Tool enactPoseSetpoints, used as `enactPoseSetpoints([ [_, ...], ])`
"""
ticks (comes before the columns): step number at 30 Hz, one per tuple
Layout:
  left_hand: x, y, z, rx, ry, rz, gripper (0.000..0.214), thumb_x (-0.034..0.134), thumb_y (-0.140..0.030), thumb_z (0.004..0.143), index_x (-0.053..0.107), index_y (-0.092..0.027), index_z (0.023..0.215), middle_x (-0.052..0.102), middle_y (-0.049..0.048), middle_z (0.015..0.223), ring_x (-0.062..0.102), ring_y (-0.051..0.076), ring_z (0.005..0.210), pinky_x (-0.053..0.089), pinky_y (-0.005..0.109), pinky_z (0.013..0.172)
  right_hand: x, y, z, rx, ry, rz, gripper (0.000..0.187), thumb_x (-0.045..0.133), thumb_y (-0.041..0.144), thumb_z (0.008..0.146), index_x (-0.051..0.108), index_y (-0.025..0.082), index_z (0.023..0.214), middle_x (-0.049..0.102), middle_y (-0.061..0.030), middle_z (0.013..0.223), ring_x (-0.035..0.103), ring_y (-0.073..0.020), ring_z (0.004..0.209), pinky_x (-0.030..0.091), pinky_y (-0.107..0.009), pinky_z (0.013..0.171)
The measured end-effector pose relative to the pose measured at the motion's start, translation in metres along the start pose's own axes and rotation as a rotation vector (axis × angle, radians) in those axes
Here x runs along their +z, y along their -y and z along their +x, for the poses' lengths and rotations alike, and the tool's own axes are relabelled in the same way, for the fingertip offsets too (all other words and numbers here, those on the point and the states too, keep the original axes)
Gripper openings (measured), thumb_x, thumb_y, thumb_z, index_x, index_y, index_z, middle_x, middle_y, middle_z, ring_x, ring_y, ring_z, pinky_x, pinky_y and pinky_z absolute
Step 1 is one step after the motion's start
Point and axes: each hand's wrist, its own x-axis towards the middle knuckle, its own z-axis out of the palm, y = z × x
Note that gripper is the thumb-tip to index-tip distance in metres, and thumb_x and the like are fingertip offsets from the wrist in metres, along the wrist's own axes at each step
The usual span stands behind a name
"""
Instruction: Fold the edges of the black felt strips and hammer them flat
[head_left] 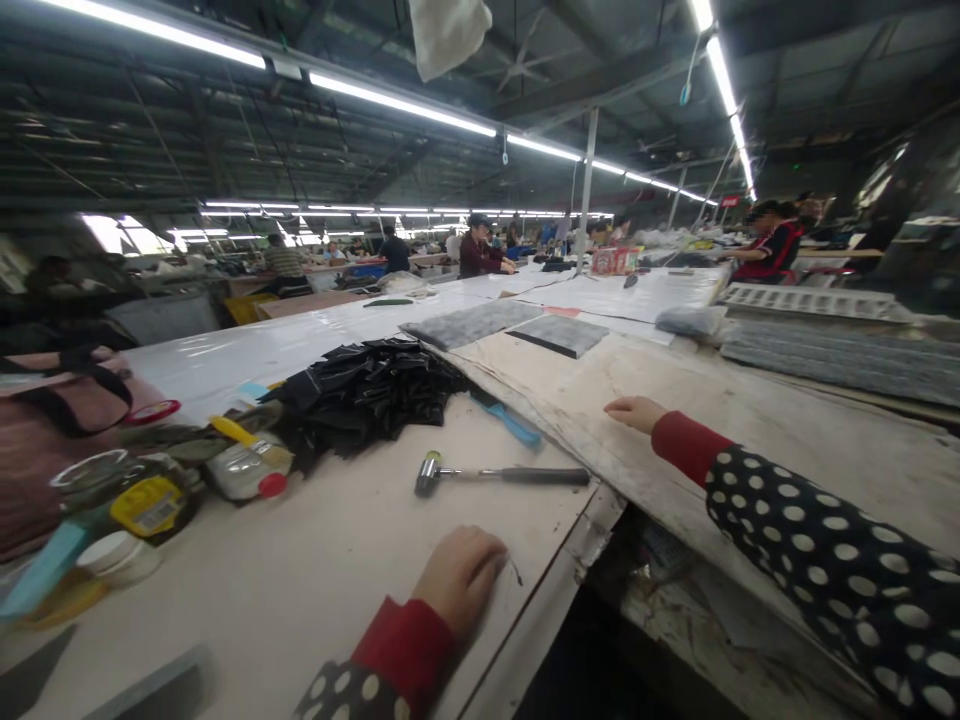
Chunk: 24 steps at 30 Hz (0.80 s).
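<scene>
My left hand (466, 572) rests on the pale tabletop near its right edge, fingers curled in. A thin strand with a dark end (517, 572) shows at its fingertips; whether the hand grips it is unclear. Farther right, my right hand (636, 412) lies low over the cloth-covered table (660, 370), fingers stretched to the left with nothing visible in them. Between and beyond the hands lies a mallet (510, 476) with a black grip and a two-ended head. Behind it is a blue-handled tool (514, 424), partly hidden, beside a heap of black pieces (375, 390).
On the left stand glue jars (124, 555), a yellow-handled brush (244, 435) and a pink bag (60, 430). Grey panels (561, 333) lie ahead; stacked grey sheets (832, 350) sit at right. A gap (600, 640) separates the tables. Other people work farther back.
</scene>
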Motion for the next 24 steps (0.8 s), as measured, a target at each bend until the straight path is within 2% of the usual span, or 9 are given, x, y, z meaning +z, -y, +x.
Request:
enactPoseSetpoints([
  [8, 0.001, -0.003, -0.008, -0.019, -0.011, -0.021, 0.019, 0.036, -0.019, 0.081, 0.055, -0.017, 0.080, 0.056, 0.0048, 0.080, 0.047, 0.018, 0.078, 0.040, 0.031, 0.072, 0.031, 0.059, 0.001, -0.228, -0.009, -0.026, 0.024, 0.049, 0.023, 0.073, 0.067, 0.017, 0.089, 0.064, -0.0053, 0.094, 0.057, -0.0183, 0.086, 0.042, -0.027, 0.079],
  [14, -0.004, -0.008, -0.008, -0.048, -0.031, -0.022, 0.020, 0.034, -0.019, 0.082, 0.054, -0.017, 0.079, 0.057, 0.0041, 0.080, 0.048, 0.016, 0.079, 0.039, 0.029, 0.073, 0.047, 0.102, -0.014, -0.379, -0.047, -0.006, 0.025, 0.047, 0.021, 0.074, 0.066, 0.018, 0.090, 0.063, -0.0057, 0.093, 0.057, -0.0169, 0.083, 0.044, -0.028, 0.077],
  [19, -0.005, -0.014, -0.009, -0.059, -0.013, 0.081, 0.025, 0.032, -0.023, 0.085, 0.054, -0.016, 0.074, 0.056, 0.0034, 0.075, 0.048, 0.014, 0.073, 0.040, 0.026, 0.070, 0.063, 0.163, -0.038, -0.630, 0.009, 0.074, 0.027, 0.042, 0.026, 0.078, 0.063, 0.018, 0.094, 0.061, -0.0054, 0.095, 0.056, -0.0149, 0.083, 0.045, -0.026, 0.074],
  [24, -0.003, -0.011, -0.013, -0.006, -0.007, 0.200, 0.020, 0.040, -0.028, 0.083, 0.056, -0.016, 0.083, 0.060, 0.0026, 0.082, 0.051, 0.014, 0.077, 0.040, 0.025, 0.074, 0.099, 0.228, -0.049, -0.883, 0.054, 0.206, 0.029, 0.040, 0.032, 0.079, 0.061, 0.017, 0.091, 0.060, -0.0071, 0.092, 0.056, -0.0160, 0.079, 0.046, -0.028, 0.069],
])
